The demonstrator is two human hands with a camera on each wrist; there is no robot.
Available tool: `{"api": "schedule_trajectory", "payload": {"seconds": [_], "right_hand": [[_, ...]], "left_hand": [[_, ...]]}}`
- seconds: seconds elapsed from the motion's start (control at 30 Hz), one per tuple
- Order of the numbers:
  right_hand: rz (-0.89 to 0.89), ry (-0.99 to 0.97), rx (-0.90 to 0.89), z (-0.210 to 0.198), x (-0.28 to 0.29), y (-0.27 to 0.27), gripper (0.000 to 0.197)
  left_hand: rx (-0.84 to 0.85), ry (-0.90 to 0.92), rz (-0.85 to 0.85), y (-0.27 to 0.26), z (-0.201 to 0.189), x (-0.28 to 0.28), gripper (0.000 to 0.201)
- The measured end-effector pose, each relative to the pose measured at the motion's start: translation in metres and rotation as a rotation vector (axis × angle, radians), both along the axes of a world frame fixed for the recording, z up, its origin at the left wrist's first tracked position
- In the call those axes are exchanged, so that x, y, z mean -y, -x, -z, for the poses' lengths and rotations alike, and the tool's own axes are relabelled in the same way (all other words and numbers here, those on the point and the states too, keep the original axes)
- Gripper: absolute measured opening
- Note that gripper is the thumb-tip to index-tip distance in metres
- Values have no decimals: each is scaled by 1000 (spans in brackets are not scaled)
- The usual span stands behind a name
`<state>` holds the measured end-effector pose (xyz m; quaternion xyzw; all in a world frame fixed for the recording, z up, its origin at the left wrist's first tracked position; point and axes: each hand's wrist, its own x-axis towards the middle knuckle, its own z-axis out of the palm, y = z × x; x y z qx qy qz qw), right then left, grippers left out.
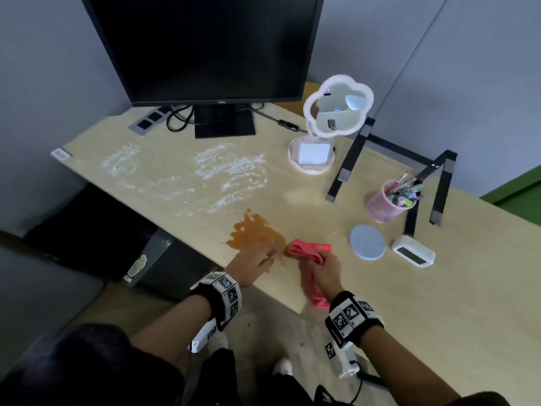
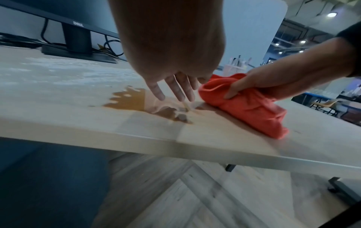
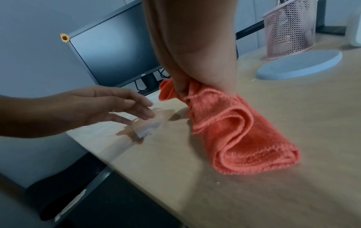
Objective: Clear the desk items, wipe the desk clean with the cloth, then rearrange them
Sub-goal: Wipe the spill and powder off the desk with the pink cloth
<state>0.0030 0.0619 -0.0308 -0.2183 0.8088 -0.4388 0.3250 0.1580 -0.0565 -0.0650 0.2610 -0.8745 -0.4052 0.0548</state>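
- Cloth (image 1: 310,250), coral-red and bunched, lay on the near edge of the light wooden table (image 1: 409,303), with its front end just to the right of a brown liquid spill (image 1: 254,232).
- Right hand (image 1: 325,272) had its grip clenched around the cloth, fingers curled over the bunched fabric while a folded tail of cloth trailed back toward the table edge.
- Left hand (image 1: 254,265) held nothing; its grip was released, with fingers (image 2: 176,88) straight and spread, pointing down at the spill's near edge and just beside the cloth.
- White smeared patches (image 1: 231,168) marked the tabletop between the spill and a black monitor (image 1: 205,48) at the back.
- To the right stood a round blue coaster (image 1: 367,242), a small white clock (image 1: 413,251), a pink mesh pen holder (image 1: 386,206), a black laptop stand (image 1: 395,168) and a cloud-shaped mirror (image 1: 339,108).
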Motion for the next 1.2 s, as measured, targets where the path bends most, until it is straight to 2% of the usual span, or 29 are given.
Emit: {"api": "schedule_trajectory", "payload": {"seconds": [0.07, 0.17, 0.27, 0.33, 0.4, 0.6, 0.77, 0.87, 0.93, 1.0, 1.1, 1.2], "right_hand": [[34, 27, -72, -4, 9, 1, 29], [79, 2, -116, -2, 19, 10, 27], [86, 29, -164, -1, 27, 14, 33], [100, 6, -238, -6, 34, 16, 26], [140, -1, -314, -7, 40, 21, 21], [71, 35, -396, -19, 50, 51, 21], [-9, 104, -508, -14, 59, 82, 46], [-93, 67, -643, 1, 57, 86, 40], [-193, -45, -630, 10, 56, 82, 41], [-255, -216, -487, 24, 54, 72, 47], [-217, -247, -407, 44, 50, 50, 51], [-175, -408, -416, 49, 47, 25, 49]], "left_hand": [[30, 173, -32, -19, 0, 34, 26], [205, 361, -49, -55, 3, 85, 40], [441, 416, 39, -86, 7, 124, 55], [566, 424, 115, -96, 10, 136, 60], [619, 447, 184, -95, 12, 138, 59], [562, 439, 162, -82, 13, 127, 55], [483, 473, 144, -84, 18, 126, 54], [382, 519, 131, -90, 26, 129, 54], [356, 596, 154, -94, 31, 133, 55], [342, 642, 210, -98, 34, 136, 55], [296, 663, 319, -105, 41, 144, 62], [297, 654, 430, -112, 48, 154, 67]]}}
